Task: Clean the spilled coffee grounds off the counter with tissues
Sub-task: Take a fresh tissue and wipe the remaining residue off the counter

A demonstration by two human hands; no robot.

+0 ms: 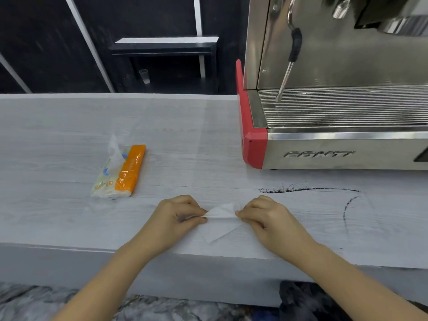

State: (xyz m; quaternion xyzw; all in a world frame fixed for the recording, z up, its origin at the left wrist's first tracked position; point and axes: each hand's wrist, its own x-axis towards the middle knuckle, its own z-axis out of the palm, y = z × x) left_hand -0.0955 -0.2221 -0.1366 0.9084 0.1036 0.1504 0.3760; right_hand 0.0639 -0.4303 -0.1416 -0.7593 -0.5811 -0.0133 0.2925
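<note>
- Head view: a pale grey wood-grain counter [185,147] runs across the frame, with a dark wall and a black shelf behind it at 12 o'clock.
- An espresso machine [335,100] of steel with red side trim stands at 2 o'clock; its steam wand [286,77] hangs over the drip grate.
- A small clear cup [144,76] sits on the dark ledge beyond the counter, about 11 o'clock.
- A tissue pack [120,172], orange and clear, lies at 10 o'clock from the hands, well apart from them, with one sheet poking up from its opening.
- The coffee grounds [301,189] lie as a thin dark streak in front of the machine, at 2 o'clock from the hands, with a fainter curved line bending down at 3 o'clock.
- The left hand [178,214] and right hand [264,216] rest near the counter's front edge, fingers curled, each pinching one end of a white tissue [221,216].
- The tissue is stretched between the two hands, and its loose corner lies on the counter toward 6 o'clock.
- The tissue is near the grounds but not touching them.
</note>
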